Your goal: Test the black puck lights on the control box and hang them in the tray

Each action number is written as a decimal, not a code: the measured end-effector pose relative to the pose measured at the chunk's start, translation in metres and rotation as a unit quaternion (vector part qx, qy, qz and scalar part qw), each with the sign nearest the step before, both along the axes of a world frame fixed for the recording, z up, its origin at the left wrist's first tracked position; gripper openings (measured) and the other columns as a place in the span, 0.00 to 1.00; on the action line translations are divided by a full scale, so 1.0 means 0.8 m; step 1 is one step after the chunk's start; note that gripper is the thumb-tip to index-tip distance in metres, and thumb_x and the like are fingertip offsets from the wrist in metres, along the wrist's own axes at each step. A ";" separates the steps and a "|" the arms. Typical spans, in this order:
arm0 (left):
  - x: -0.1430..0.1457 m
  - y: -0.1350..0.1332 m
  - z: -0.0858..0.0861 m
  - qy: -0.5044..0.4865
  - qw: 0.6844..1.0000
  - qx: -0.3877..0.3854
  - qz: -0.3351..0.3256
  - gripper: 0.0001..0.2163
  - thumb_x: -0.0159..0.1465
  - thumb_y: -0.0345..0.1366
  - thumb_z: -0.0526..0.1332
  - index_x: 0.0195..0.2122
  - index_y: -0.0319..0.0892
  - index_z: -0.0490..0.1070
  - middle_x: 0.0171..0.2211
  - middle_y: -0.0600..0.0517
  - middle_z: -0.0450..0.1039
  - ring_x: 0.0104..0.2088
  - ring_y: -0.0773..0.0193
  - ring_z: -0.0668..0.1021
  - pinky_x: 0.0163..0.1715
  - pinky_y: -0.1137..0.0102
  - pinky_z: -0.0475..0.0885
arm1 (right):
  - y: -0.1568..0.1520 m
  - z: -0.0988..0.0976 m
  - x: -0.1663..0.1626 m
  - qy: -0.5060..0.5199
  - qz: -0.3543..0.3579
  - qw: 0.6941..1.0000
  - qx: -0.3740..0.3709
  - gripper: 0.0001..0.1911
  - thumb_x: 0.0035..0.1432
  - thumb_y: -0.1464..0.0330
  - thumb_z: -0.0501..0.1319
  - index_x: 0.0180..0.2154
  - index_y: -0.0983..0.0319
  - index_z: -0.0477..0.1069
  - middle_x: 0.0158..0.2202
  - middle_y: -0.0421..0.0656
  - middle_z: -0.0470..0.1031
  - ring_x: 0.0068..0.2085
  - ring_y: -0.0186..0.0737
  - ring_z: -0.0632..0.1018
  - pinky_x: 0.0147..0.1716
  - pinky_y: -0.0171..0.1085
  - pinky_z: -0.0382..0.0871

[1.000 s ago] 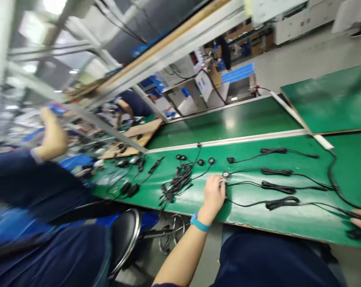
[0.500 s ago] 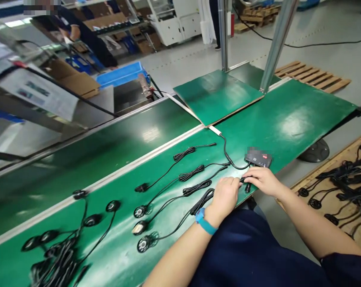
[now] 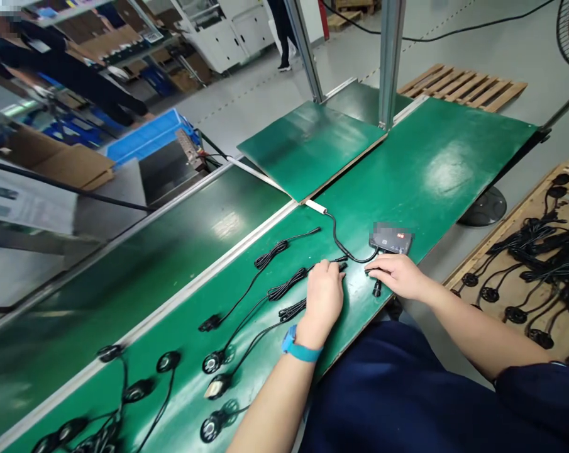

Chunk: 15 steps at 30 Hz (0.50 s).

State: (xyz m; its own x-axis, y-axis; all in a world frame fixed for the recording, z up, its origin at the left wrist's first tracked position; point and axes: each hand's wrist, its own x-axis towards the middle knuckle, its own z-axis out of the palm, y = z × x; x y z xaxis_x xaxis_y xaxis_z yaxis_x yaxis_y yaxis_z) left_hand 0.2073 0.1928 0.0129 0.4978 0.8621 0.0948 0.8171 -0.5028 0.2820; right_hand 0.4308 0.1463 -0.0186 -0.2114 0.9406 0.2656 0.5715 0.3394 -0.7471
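Observation:
My left hand, with a blue watch on its wrist, rests over the cable ends on the green worktop. Its fingers are curled round a black cable plug, whose tip shows beside them. Slightly apart to the right, my right hand pinches a short black connector lead at the near side of a small black box. Another connector hangs from the box below that hand. Left of my hands lie several bundled black cables with round black ends.
A white plug joins a cable leading to the box. More round-ended cables are heaped at lower left. A wooden tray of cables stands at right. A raised green board and metal posts stand beyond. People work at the back left.
My hands were together at the box's lead; now my left hand has moved left to the cable ends. My right hand stays by the box. The view has shifted right.

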 end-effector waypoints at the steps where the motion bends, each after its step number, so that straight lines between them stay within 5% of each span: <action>1: 0.002 -0.003 -0.001 -0.023 1.000 -0.012 -0.010 0.07 0.71 0.31 0.56 0.40 0.40 0.74 0.36 0.45 0.72 0.39 0.53 0.74 0.41 0.60 0.70 | -0.001 0.000 0.000 0.000 -0.002 1.000 0.001 0.13 0.71 0.63 0.57 0.47 0.58 0.81 0.44 0.44 0.82 0.44 0.44 0.82 0.45 0.41 0.76; 7: 0.015 -0.028 -0.009 -0.120 0.989 -0.051 -0.066 0.08 0.72 0.37 0.57 0.40 0.41 0.73 0.37 0.46 0.73 0.41 0.56 0.74 0.44 0.62 0.70 | -0.002 -0.013 0.006 -0.001 -0.006 1.000 0.011 0.14 0.71 0.62 0.58 0.48 0.57 0.80 0.47 0.43 0.82 0.47 0.46 0.82 0.52 0.43 0.75; 15: 0.023 -0.015 -0.018 -0.078 0.992 -0.014 -0.094 0.13 0.73 0.40 0.54 0.39 0.38 0.74 0.37 0.45 0.75 0.41 0.56 0.76 0.42 0.63 0.71 | 0.001 -0.033 0.024 -0.031 -0.002 0.998 0.045 0.15 0.69 0.53 0.58 0.46 0.49 0.82 0.47 0.44 0.82 0.46 0.47 0.83 0.49 0.44 0.78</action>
State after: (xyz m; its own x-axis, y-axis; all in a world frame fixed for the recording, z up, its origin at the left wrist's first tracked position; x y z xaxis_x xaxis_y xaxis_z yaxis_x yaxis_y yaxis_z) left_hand 0.2255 0.1805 -0.0011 0.6310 0.7587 0.1616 0.6547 -0.6326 0.4138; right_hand 0.4501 0.1473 -0.0451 -0.2268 0.9142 0.3359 0.6175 0.4017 -0.6763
